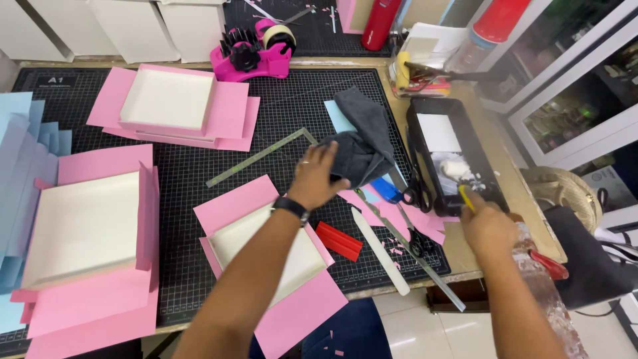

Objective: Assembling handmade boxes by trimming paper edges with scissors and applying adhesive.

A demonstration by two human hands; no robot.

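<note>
My left hand [316, 177] reaches across the black cutting mat [292, 106] and grips a dark grey cloth [362, 143] near the mat's right edge. My right hand [488, 223] is closed on a yellow-handled tool [466, 198] at the near end of a black tray [425, 143] that holds white glue and a white sheet. A white shallow box on pink paper [266, 249] lies under my left forearm.
Two more white boxes on pink paper [169, 100] [83, 226] sit to the left, with light blue sheets [20, 153] at the far left. A metal ruler [262, 156], scissors [417, 193], red cutter [339, 240], white folder tool [382, 252] and pink tape dispenser [256, 53] are around.
</note>
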